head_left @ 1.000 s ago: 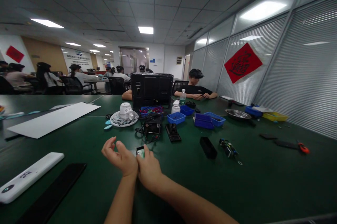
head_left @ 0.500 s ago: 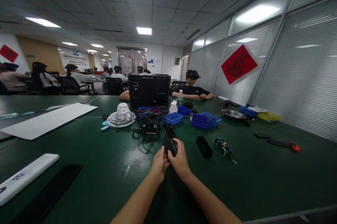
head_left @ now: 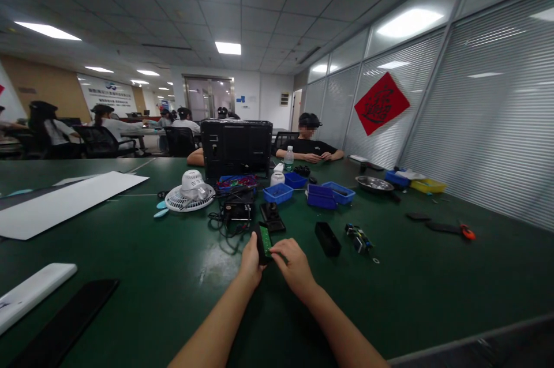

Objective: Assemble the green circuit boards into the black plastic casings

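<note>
A black plastic housing (head_left: 261, 248) is gripped by my left hand (head_left: 251, 257), tilted up over the table. Inside its open face sits a green circuit board (head_left: 265, 239). My right hand (head_left: 293, 264) pinches at the lower right edge of that board, thumb and forefinger together; whether a small part is between the fingertips is hidden. Just beyond my hands a black device with a flat base (head_left: 272, 217) lies on the table. To the right are an open black case (head_left: 328, 239) and a bare assembly of electronic parts (head_left: 359, 239).
Blue bins (head_left: 278, 193), a power supply with cables (head_left: 237, 210) and a white fan part (head_left: 190, 194) lie beyond. A large black box (head_left: 237, 149) stands behind them. Across the table sits another person (head_left: 309, 143). Long white (head_left: 37, 290) and black (head_left: 73, 319) pieces lie at left.
The housing has been turned so its circuit board shows more fully. My right hand has shifted from its upper end to the board's lower edge. The view has swung slightly right.
</note>
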